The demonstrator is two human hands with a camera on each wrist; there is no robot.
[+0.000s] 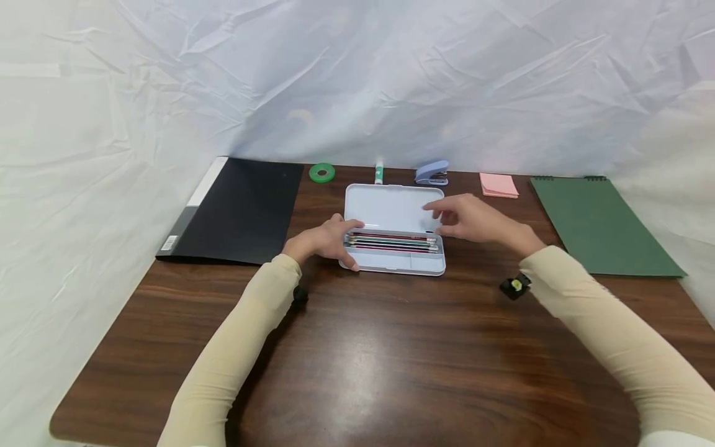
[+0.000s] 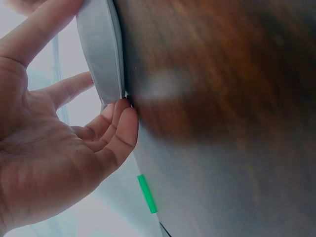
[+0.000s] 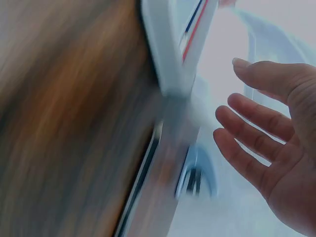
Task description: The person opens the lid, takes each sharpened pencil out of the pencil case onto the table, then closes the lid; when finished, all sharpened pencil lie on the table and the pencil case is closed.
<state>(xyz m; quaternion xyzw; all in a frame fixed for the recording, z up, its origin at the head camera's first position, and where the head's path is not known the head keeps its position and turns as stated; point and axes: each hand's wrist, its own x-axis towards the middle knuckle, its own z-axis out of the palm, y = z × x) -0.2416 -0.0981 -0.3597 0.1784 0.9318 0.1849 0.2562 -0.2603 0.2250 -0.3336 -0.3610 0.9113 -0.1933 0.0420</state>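
Observation:
A white pencil case [image 1: 380, 261] lies open on the table, its lid [image 1: 385, 205] tipped back behind the tray. Several pencils [image 1: 391, 242] lie side by side in its rear compartment. My left hand [image 1: 329, 241] holds the case's left end, thumb at the front corner and index finger reaching over the pencils' ends. In the left wrist view, its other fingers [image 2: 123, 133] curl against the end of the case. Over the right part of the case hovers my right hand [image 1: 469, 217], fingers loosely bent and nothing between them; the right wrist view shows it apart from the case.
Behind the case stand green tape [image 1: 321, 172], a glue stick [image 1: 379, 171] and a blue stapler [image 1: 432, 173]. Pink sticky notes [image 1: 499, 185] and a green spiral pad [image 1: 606, 226] lie to the right, a black folder [image 1: 240, 211] to the left. White sheeting [image 1: 357, 81] hangs behind the table.

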